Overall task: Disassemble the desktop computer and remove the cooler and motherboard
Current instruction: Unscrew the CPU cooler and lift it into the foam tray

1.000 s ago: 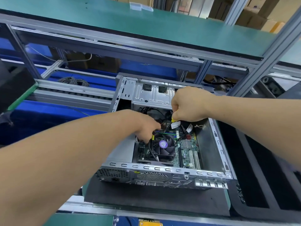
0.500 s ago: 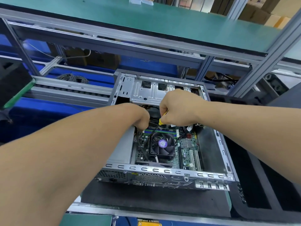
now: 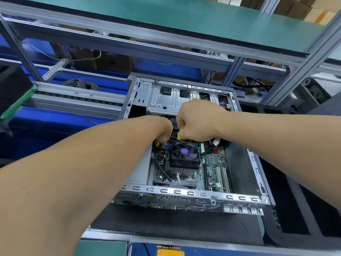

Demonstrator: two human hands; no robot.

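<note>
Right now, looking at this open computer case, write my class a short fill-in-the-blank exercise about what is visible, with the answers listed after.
1. The cooler fan has a round ____ sticker at its hub.
2. Both hands, the left hand and the right hand, reach into the open ____.
3. The shelf above the case has a ____ top.
4. The right hand grips something ____ in colour.

Answers: purple; case; green; yellow
</note>
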